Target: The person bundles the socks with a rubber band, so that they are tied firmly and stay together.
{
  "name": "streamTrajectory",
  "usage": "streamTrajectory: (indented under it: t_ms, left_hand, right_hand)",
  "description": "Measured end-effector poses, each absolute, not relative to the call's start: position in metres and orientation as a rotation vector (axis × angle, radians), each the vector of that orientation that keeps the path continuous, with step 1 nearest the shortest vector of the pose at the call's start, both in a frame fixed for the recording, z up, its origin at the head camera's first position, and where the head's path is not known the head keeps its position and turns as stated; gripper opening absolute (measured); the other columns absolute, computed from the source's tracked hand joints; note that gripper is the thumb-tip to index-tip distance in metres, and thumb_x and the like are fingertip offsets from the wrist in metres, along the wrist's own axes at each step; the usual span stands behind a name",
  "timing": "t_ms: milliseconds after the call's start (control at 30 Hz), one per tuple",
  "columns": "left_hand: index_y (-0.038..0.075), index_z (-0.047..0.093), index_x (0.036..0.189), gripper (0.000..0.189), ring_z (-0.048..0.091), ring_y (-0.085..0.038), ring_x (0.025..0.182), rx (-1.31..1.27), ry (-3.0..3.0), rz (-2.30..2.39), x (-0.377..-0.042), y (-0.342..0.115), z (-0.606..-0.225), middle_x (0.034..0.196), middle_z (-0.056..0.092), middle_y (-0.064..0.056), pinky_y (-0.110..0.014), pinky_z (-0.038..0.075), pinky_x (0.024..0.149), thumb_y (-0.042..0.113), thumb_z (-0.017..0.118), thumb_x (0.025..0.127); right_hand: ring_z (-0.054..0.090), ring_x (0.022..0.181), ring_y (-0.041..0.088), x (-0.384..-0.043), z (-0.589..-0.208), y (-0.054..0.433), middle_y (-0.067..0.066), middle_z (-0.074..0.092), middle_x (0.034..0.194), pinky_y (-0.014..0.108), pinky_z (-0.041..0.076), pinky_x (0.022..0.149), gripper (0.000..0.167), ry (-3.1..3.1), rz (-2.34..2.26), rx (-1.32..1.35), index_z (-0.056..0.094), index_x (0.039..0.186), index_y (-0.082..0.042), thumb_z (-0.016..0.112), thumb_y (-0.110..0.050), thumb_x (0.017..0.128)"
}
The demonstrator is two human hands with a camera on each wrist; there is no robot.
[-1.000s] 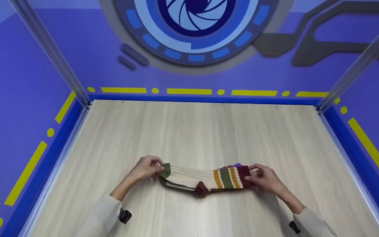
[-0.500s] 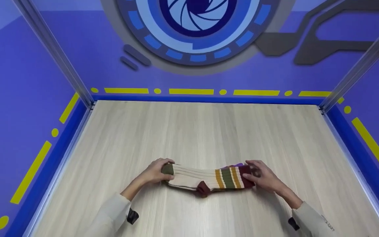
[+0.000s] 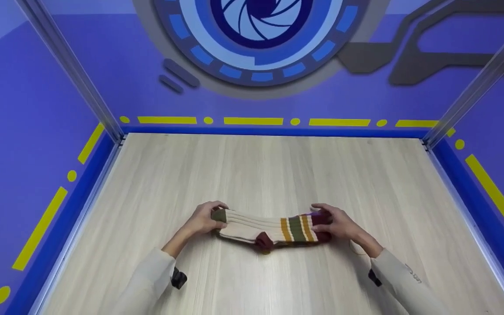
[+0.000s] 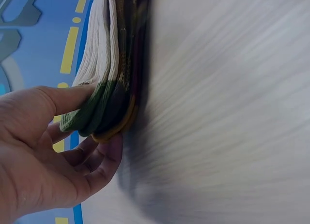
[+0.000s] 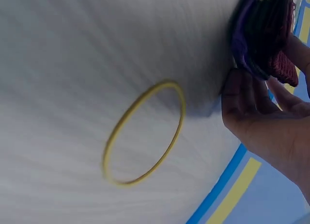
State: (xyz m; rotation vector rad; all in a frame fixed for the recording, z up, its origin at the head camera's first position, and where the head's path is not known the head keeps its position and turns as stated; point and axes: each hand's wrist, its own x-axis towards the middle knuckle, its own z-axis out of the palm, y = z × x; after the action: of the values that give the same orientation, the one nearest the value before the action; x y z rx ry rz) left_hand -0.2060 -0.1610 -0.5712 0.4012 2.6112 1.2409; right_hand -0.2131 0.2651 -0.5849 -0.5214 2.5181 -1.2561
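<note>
A stack of ribbed socks [image 3: 252, 225] lies lengthwise between both hands in the head view. The top sock is cream with a green toe, a maroon heel, mustard and green stripes and a maroon cuff. Darker socks with a mustard toe [image 4: 114, 132] and a purple edge [image 5: 239, 45] show beneath it. My left hand [image 3: 204, 217] grips the toe end, thumb on the upper sock and fingers curled under the lower ones. At the cuff end my right hand [image 3: 338, 222] holds the layers between thumb and fingers.
A thin yellow ring like a rubber band [image 5: 167, 82] shows against the tabletop beside my right wrist. The wooden table [image 3: 252, 175] is enclosed by blue panels [image 3: 252, 103] at the back and both sides, with metal posts at the corners.
My left hand has gone from pinching the green toe to gripping the stacked toes. The right hand has closed further over the cuffs. The yellow ring has come into view beside the right forearm.
</note>
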Motion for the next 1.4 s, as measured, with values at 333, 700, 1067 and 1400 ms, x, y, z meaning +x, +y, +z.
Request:
streamTrajectory:
  t_ms: [333,700,1067,1400]
  left_hand:
    - [0.002,0.068,0.120,0.042,0.062,-0.033,0.099,0.266,2.659,1.228,-0.217,-0.169,-0.571,0.112,0.067,-0.021,-0.042,0.051,0.081,0.004,0.082,0.081]
    - [0.000,0.064,0.127,0.045,0.054,-0.043,0.120,0.373,2.744,1.068,-0.228,-0.139,-0.545,0.122,0.063,-0.024,-0.061,0.042,0.103,0.001,0.075,0.084]
    - [-0.007,0.049,0.141,0.061,0.054,-0.046,0.130,0.820,2.350,1.216,-0.236,-0.069,-0.542,0.136,0.058,-0.032,-0.058,0.043,0.111,0.011,0.077,0.089]
    - [0.010,0.030,0.159,0.099,0.050,-0.031,0.140,0.801,2.197,1.226,-0.245,-0.027,-0.571,0.153,0.050,-0.016,-0.042,0.038,0.119,0.020,0.088,0.080]
  right_hand:
    - [0.065,0.106,0.037,-0.219,-0.588,0.250,0.028,0.067,0.119,0.045,0.055,0.088,0.056,2.722,-1.179,-0.501,0.062,0.130,0.009,0.083,-0.021,0.087]
    - [0.056,0.089,0.020,-0.217,-0.588,0.253,0.016,0.067,0.098,0.032,0.048,0.077,0.050,2.675,-1.128,-0.380,0.065,0.106,0.008,0.088,-0.029,0.080]
    - [0.063,0.085,0.017,-0.209,-0.581,0.246,0.017,0.071,0.103,0.023,0.050,0.067,0.043,2.610,-1.302,-0.328,0.059,0.109,-0.001,0.085,-0.024,0.084]
    - [0.064,0.080,0.010,-0.198,-0.558,0.237,0.012,0.073,0.100,0.021,0.053,0.067,0.042,2.642,-1.455,-0.334,0.067,0.116,-0.005,0.087,-0.019,0.082]
